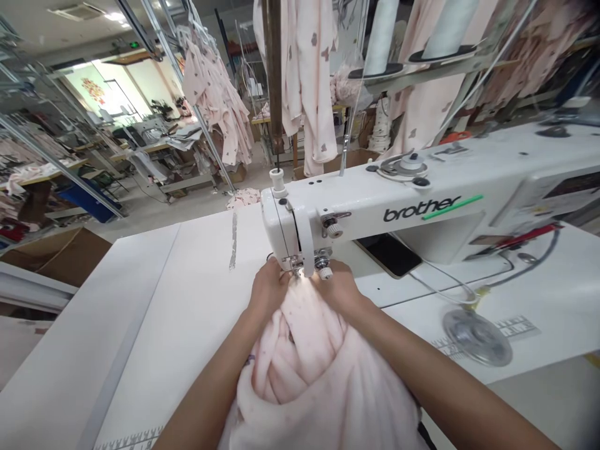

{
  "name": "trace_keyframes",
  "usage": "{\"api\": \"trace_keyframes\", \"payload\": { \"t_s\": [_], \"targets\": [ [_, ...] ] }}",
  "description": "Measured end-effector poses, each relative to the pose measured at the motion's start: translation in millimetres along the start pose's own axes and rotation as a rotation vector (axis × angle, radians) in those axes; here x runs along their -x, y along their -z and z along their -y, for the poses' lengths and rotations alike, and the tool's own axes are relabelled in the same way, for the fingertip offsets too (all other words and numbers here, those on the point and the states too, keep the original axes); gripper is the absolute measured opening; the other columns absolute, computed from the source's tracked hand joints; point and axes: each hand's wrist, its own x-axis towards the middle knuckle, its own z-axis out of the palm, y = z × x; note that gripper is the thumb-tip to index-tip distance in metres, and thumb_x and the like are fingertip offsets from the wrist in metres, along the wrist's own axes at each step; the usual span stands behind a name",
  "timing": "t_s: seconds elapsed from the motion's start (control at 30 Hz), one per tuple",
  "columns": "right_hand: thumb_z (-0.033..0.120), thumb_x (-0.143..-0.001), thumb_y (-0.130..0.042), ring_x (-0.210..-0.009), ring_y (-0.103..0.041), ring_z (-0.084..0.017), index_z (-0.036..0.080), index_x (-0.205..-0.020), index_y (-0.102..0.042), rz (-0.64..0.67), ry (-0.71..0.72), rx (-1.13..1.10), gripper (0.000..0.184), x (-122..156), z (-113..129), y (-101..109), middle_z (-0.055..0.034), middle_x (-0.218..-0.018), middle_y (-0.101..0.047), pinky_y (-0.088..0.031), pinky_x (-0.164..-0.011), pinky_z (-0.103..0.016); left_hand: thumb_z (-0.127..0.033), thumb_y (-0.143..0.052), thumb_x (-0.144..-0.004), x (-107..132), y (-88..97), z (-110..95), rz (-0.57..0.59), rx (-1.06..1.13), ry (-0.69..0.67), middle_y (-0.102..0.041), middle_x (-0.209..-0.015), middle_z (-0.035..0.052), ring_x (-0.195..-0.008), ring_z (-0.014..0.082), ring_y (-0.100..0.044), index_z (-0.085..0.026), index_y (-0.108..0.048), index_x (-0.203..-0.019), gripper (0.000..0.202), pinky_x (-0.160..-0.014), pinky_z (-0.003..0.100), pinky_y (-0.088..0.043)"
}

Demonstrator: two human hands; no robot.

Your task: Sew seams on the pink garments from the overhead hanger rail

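Observation:
A pale pink garment (323, 381) of soft cloth runs from my lap up under the needle area of a white sewing machine (285, 231). My left hand (268, 289) grips the cloth's left edge beside the presser foot, fingers bent inward. On the other side, my right hand (338, 289) holds the cloth close to the needle; the machine head hides part of its fingers. The machine's lamp lights the cloth between both hands. Gathered folds hang down between my forearms.
A phone (389, 253) lies under the machine arm, near a white cable. To the right, a clear round dish (477, 337) sits by a printed ruler strip. Thread cones (380, 37) stand above, pink garments (309, 81) hang behind, and a cardboard box (60, 256) is at left.

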Motion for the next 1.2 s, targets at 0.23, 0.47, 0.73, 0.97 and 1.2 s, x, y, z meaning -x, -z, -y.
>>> {"api": "trace_keyframes", "payload": {
  "t_s": [0.23,0.47,0.73,0.97,1.2],
  "targets": [
    [0.019,-0.085,-0.046,-0.063,-0.056,-0.015,0.015,-0.071,-0.058,-0.02,0.003,-0.015,0.019,3.5,1.2,3.7,-0.0062,-0.074,-0.064,-0.031,-0.053,-0.023,-0.018,-0.048,-0.079,0.4,4.7,-0.8,0.004,-0.002,-0.01,-0.06,-0.087,0.0048,-0.086,0.0219,-0.059,-0.017,-0.06,-0.086,0.014,-0.072,0.029,-0.043],
    [0.022,-0.086,-0.045,-0.062,-0.056,-0.017,0.014,-0.071,-0.058,-0.025,0.021,-0.066,0.021,2.7,-0.9,0.8,-0.0074,-0.074,-0.064,-0.033,-0.054,-0.023,-0.018,-0.047,-0.079,0.2,7.8,0.0,0.019,0.01,-0.055,-0.059,-0.088,0.0031,-0.085,0.0203,-0.058,-0.019,-0.061,-0.086,0.015,-0.072,0.028,-0.043],
    [0.026,-0.091,-0.037,-0.076,-0.057,-0.017,0.018,-0.081,-0.055,0.03,0.251,-0.216,0.022,13.2,-19.9,14.3,-0.0024,-0.081,-0.062,-0.039,-0.063,-0.023,-0.017,-0.045,-0.08,3.2,7.6,3.5,0.026,0.053,-0.077,-0.059,-0.093,0.0057,-0.088,0.02,-0.057,-0.016,-0.059,-0.089,0.017,-0.077,0.029,-0.044],
    [0.031,-0.091,-0.032,-0.073,-0.057,-0.019,0.018,-0.08,-0.051,-0.01,0.239,-0.282,0.025,12.5,-21.4,10.0,-0.0049,-0.08,-0.061,-0.039,-0.061,-0.026,-0.019,-0.045,-0.082,3.6,8.1,3.2,0.02,0.094,-0.075,-0.06,-0.098,0.0059,-0.094,0.0209,-0.057,-0.018,-0.061,-0.093,0.019,-0.082,0.03,-0.045],
    [0.035,-0.093,-0.021,-0.083,-0.058,-0.021,0.018,-0.091,-0.052,-0.003,0.287,-0.344,0.036,11.5,-27.2,12.5,-0.0068,-0.087,-0.062,-0.042,-0.071,-0.028,-0.018,-0.046,-0.081,2.6,7.8,2.1,0.021,0.102,-0.052,-0.061,-0.097,0.0061,-0.093,0.0208,-0.058,-0.017,-0.062,-0.092,0.02,-0.082,0.031,-0.046]
  ]
}}
